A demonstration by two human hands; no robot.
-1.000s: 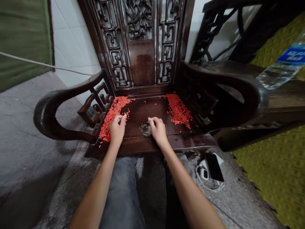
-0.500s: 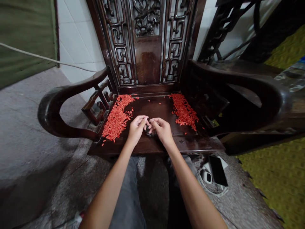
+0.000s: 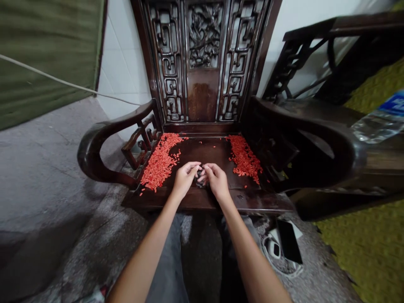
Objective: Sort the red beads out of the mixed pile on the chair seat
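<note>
Over the front of the dark wooden chair seat (image 3: 202, 153), my left hand (image 3: 185, 179) and my right hand (image 3: 216, 180) meet, thumbs and fingertips pinched close together. A small black bundle (image 3: 201, 180) shows between and below the fingers; its kind is too small and covered to tell. Both hands appear closed on it or on part of it. To the left lies a large spread of small orange-red pieces (image 3: 159, 163). A second pile of the same pieces (image 3: 244, 156) lies on the right of the seat, apart from my right hand.
Curved armrests (image 3: 94, 147) flank the seat, and a carved backrest (image 3: 203, 97) rises behind it. On the floor at the right are a black phone (image 3: 289, 241) and a white cable (image 3: 285, 270). A plastic bottle (image 3: 378, 122) lies farther right.
The view has shifted, so the chair sits slightly lower in the picture and more of the bottle shows. My hands stay together, with fingertips slightly changed around the black bundle.
</note>
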